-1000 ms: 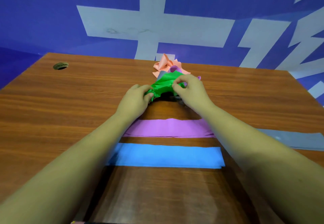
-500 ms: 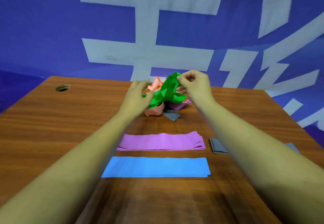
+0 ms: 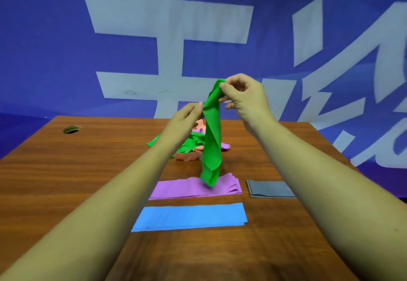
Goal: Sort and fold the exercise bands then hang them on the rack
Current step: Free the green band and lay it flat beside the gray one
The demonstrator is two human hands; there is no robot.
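A green exercise band point(image 3: 211, 139) hangs in the air above the table, twisted, with its lower loop just over the purple band. My right hand point(image 3: 244, 98) pinches its top end. My left hand point(image 3: 187, 117) pinches its edge a little lower, on the left. More of the green band trails onto a loose heap of orange and purple bands point(image 3: 189, 154) at the table's middle. A folded purple band point(image 3: 180, 189), a folded blue band point(image 3: 189, 217) and a folded grey band point(image 3: 269, 189) lie flat nearer to me.
The wooden table point(image 3: 77, 170) has a round cable hole point(image 3: 71, 129) at its far left corner. A blue wall with large white characters point(image 3: 167, 27) stands right behind the table. No rack is in view.
Both hands have lifted the green band up out of the heap, and it now hangs stretched downward instead of lying bunched. The view has tilted upward.
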